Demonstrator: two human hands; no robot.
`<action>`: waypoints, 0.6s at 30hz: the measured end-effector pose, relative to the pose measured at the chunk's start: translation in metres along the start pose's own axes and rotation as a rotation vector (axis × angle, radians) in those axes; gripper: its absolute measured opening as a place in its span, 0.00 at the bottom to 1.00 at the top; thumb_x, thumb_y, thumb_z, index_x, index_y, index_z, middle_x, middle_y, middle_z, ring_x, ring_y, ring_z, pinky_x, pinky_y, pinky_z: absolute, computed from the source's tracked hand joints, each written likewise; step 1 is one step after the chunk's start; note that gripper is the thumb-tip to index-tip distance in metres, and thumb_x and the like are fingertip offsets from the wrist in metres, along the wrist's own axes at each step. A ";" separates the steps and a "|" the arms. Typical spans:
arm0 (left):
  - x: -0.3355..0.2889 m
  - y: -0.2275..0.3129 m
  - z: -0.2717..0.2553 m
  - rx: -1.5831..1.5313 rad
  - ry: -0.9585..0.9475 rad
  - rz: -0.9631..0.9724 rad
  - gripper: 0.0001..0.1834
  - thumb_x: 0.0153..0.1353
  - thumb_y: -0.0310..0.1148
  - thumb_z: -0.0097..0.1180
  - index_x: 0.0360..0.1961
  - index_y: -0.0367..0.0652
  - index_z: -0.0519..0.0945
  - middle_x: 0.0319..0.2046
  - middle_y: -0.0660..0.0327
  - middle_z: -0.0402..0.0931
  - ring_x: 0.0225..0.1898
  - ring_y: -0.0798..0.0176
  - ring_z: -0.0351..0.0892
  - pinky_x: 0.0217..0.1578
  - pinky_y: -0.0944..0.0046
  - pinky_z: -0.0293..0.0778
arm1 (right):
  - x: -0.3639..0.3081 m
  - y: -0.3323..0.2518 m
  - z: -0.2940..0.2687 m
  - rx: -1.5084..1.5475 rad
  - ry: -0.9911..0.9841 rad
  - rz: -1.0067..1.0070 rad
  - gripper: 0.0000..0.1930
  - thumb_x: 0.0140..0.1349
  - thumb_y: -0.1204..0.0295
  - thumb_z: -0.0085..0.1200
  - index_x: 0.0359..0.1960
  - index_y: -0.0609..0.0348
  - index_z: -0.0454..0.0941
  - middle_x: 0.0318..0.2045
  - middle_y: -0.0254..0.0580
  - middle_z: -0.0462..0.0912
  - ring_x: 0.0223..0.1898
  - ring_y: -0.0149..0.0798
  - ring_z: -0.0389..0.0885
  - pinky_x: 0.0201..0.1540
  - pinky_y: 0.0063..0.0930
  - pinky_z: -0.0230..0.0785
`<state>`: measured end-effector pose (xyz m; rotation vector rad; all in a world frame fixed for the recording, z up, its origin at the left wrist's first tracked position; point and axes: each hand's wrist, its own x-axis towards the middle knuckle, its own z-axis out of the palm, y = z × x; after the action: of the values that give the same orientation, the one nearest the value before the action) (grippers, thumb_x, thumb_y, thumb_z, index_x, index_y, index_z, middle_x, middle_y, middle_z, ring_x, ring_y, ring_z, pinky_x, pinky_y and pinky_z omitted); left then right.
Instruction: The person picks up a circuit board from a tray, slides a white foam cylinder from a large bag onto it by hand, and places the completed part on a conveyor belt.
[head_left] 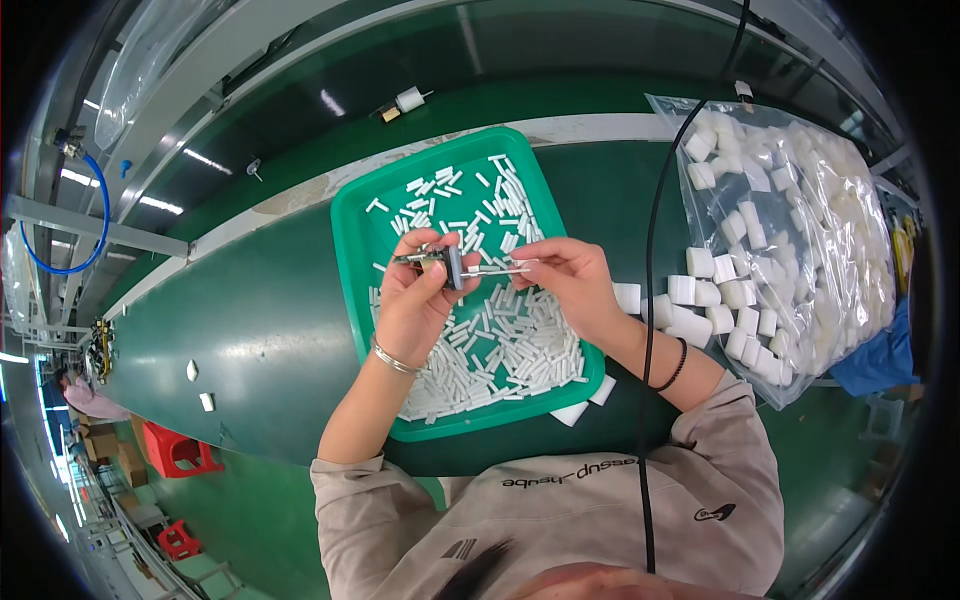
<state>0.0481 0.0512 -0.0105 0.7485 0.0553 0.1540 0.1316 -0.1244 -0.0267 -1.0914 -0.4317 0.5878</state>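
Observation:
Above the green tray, my left hand is closed around a small metal-and-dark fixture with a grey rectangular plate. A thin rod sticks out of the plate toward the right. My right hand pinches at the rod's outer end; a small whitish piece seems to be at the fingertips, too small to make out clearly. Beneath both hands, many short white tubes lie loose in the tray, heaped most thickly in its near part.
On the right, a clear plastic bag spills white cylindrical pieces beside my right forearm. A black cable hangs down across the view. Two small white bits lie on the green table. Red stools stand at left.

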 end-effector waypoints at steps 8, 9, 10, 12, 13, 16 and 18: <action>-0.004 -0.003 -0.003 0.033 0.030 0.070 0.19 0.55 0.22 0.50 0.48 0.44 0.64 0.46 0.57 0.69 0.46 0.53 0.73 0.42 0.57 0.75 | -0.005 -0.002 -0.001 0.071 -0.004 0.012 0.07 0.55 0.81 0.49 0.36 0.67 0.75 0.29 0.45 0.79 0.29 0.32 0.78 0.36 0.23 0.71; -0.004 -0.003 -0.003 0.054 0.038 0.070 0.19 0.54 0.22 0.50 0.48 0.44 0.64 0.46 0.57 0.69 0.46 0.53 0.73 0.42 0.57 0.75 | -0.006 -0.002 0.000 0.075 -0.009 0.018 0.07 0.55 0.81 0.49 0.36 0.67 0.75 0.29 0.45 0.79 0.29 0.32 0.78 0.36 0.23 0.71; -0.005 -0.004 -0.003 0.076 0.047 0.070 0.19 0.54 0.22 0.50 0.48 0.45 0.64 0.46 0.57 0.69 0.46 0.53 0.73 0.42 0.57 0.75 | -0.006 -0.002 0.000 0.074 -0.008 0.018 0.07 0.55 0.81 0.49 0.36 0.67 0.75 0.29 0.45 0.79 0.29 0.32 0.78 0.36 0.23 0.71; -0.004 -0.003 -0.004 0.079 0.042 0.075 0.20 0.54 0.22 0.50 0.48 0.45 0.64 0.46 0.57 0.69 0.46 0.53 0.73 0.42 0.57 0.75 | -0.006 -0.003 0.000 0.099 0.008 0.023 0.07 0.55 0.81 0.49 0.36 0.68 0.75 0.30 0.45 0.79 0.29 0.33 0.78 0.36 0.23 0.71; -0.004 -0.003 -0.005 0.085 0.040 0.082 0.20 0.54 0.22 0.50 0.48 0.44 0.63 0.46 0.57 0.69 0.46 0.53 0.73 0.42 0.57 0.75 | -0.006 -0.002 -0.001 0.096 0.011 0.024 0.07 0.55 0.81 0.49 0.36 0.68 0.75 0.30 0.45 0.79 0.29 0.33 0.78 0.36 0.23 0.71; -0.005 -0.002 -0.004 0.108 0.057 0.084 0.20 0.54 0.22 0.50 0.49 0.44 0.63 0.45 0.56 0.70 0.46 0.52 0.73 0.42 0.57 0.74 | -0.003 -0.001 -0.002 0.120 0.021 0.033 0.07 0.55 0.81 0.49 0.36 0.68 0.76 0.30 0.45 0.79 0.29 0.33 0.78 0.36 0.23 0.72; -0.005 -0.003 -0.004 0.137 0.090 0.073 0.21 0.53 0.22 0.50 0.49 0.43 0.63 0.45 0.56 0.70 0.45 0.52 0.73 0.42 0.57 0.74 | -0.004 0.000 -0.001 0.075 0.017 0.031 0.09 0.54 0.80 0.51 0.37 0.68 0.76 0.31 0.45 0.79 0.32 0.30 0.78 0.36 0.20 0.71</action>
<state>0.0432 0.0512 -0.0156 0.8806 0.1250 0.2550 0.1288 -0.1281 -0.0275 -1.0327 -0.3758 0.6175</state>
